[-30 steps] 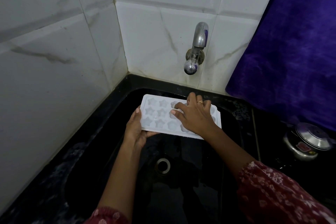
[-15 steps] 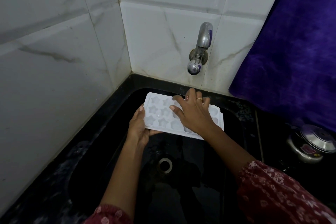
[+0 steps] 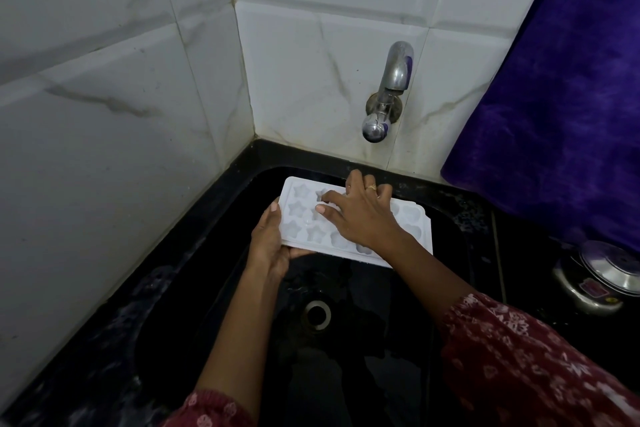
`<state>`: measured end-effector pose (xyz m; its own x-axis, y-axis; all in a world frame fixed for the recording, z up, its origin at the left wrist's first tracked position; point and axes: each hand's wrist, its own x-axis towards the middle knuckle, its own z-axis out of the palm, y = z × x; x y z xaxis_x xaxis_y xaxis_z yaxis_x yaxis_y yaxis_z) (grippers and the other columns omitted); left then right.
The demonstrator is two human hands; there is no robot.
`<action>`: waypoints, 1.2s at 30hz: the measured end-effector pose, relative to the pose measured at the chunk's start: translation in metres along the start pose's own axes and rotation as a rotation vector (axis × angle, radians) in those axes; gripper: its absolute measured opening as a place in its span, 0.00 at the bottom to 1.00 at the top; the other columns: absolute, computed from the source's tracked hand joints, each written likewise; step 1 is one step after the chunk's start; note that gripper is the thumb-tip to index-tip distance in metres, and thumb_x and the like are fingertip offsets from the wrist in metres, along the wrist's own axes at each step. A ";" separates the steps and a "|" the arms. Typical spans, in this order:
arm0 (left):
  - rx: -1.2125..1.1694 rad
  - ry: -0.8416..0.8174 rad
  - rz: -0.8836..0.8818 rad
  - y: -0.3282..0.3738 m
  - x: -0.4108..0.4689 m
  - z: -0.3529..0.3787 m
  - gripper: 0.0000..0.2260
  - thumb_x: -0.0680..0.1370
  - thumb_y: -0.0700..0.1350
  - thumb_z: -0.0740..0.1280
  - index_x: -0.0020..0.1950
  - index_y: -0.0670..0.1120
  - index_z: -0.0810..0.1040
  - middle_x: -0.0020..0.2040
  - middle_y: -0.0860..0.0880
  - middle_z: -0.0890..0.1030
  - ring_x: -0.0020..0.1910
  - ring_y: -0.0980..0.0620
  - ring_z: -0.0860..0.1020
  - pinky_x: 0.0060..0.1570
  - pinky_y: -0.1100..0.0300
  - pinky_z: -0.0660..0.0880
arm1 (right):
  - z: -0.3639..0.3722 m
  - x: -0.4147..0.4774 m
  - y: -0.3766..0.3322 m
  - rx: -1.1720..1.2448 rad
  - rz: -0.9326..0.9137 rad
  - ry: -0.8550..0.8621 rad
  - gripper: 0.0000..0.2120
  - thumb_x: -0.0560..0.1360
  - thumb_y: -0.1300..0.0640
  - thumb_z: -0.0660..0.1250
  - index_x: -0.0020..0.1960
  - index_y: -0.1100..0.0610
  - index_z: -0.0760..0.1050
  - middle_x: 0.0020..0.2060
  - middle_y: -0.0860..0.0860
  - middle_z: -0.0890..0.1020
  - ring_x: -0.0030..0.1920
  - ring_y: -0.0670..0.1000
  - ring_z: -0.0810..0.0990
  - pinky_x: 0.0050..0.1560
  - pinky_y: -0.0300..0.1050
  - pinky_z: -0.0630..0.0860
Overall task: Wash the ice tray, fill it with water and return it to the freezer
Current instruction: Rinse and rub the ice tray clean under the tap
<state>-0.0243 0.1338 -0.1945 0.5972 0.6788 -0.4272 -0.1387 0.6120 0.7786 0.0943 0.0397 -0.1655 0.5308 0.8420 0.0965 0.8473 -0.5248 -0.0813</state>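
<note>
Rubbing ice tray (image 3: 300, 229), frame centre: left hand (image 3: 269, 248) pinches left edge, right hand (image 3: 362, 217) presses spread fingers (image 3: 334, 200) into cells. Risk: push levers tray out of one-edge hold into sink (image 3: 214, 282).

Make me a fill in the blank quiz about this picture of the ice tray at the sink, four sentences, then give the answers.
1. The left hand grips the ice tray above the black ____.
2. The moulds nearest the left hand are shaped like ____.
3. No ____ can be seen running from the tap.
4. The right hand, resting on the ice tray, wears a ____ on one finger.
Missing words: sink; stars; water; ring.
</note>
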 end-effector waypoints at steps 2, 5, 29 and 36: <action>-0.009 0.005 -0.007 -0.002 0.000 0.001 0.16 0.80 0.52 0.57 0.63 0.47 0.73 0.56 0.43 0.80 0.50 0.43 0.80 0.39 0.44 0.78 | 0.000 0.000 0.001 -0.037 -0.001 0.035 0.19 0.78 0.39 0.50 0.62 0.43 0.71 0.61 0.55 0.65 0.58 0.56 0.65 0.56 0.54 0.58; -0.029 0.010 -0.014 -0.003 0.000 0.002 0.15 0.80 0.52 0.58 0.63 0.48 0.74 0.56 0.43 0.80 0.50 0.42 0.80 0.40 0.44 0.79 | 0.000 0.000 -0.001 -0.049 -0.001 0.051 0.20 0.77 0.38 0.50 0.63 0.44 0.71 0.62 0.55 0.65 0.59 0.56 0.65 0.56 0.54 0.58; -0.023 0.013 0.004 -0.005 -0.004 0.010 0.16 0.81 0.52 0.56 0.63 0.46 0.74 0.56 0.39 0.79 0.51 0.41 0.79 0.52 0.39 0.75 | 0.005 0.014 -0.020 -0.043 -0.069 0.045 0.23 0.77 0.36 0.49 0.67 0.43 0.66 0.63 0.56 0.64 0.59 0.58 0.64 0.57 0.55 0.58; -0.001 0.036 0.012 -0.004 -0.001 0.006 0.17 0.81 0.52 0.56 0.64 0.45 0.73 0.56 0.40 0.79 0.50 0.42 0.79 0.48 0.42 0.77 | 0.009 0.018 -0.021 0.028 -0.055 -0.013 0.23 0.76 0.36 0.48 0.67 0.41 0.66 0.64 0.56 0.63 0.62 0.58 0.63 0.60 0.57 0.57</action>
<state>-0.0199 0.1286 -0.1946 0.5667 0.7001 -0.4344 -0.1461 0.6042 0.7833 0.0859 0.0671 -0.1711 0.4831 0.8710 0.0890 0.8742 -0.4742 -0.1043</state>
